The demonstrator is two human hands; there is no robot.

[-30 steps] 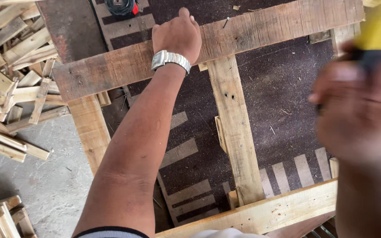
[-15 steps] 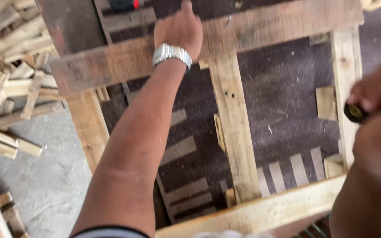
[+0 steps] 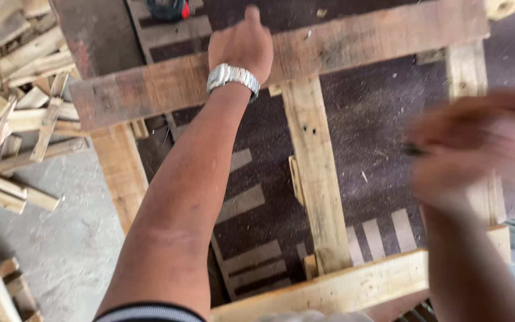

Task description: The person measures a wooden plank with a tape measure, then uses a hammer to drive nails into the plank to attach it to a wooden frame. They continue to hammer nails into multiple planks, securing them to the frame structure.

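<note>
Head view: the left hand (image 3: 242, 45), a metal watch (image 3: 232, 77) on its wrist, lies flat with fingers spread on the weathered long wooden top board (image 3: 341, 45) of a rough pallet frame; its grip closes on nothing. The board spans the pale upright wooden slats (image 3: 314, 173) over a dark worktop (image 3: 377, 113). The right hand (image 3: 472, 149) is blurred above the frame's right side; I cannot tell its grip. Scrap wood offcuts (image 3: 13, 89) are piled at left.

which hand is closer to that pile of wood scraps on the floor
Left. The left hand rests on the far plank, nearer the scrap pile; the blurred right hand is across the frame, farther away.
</note>
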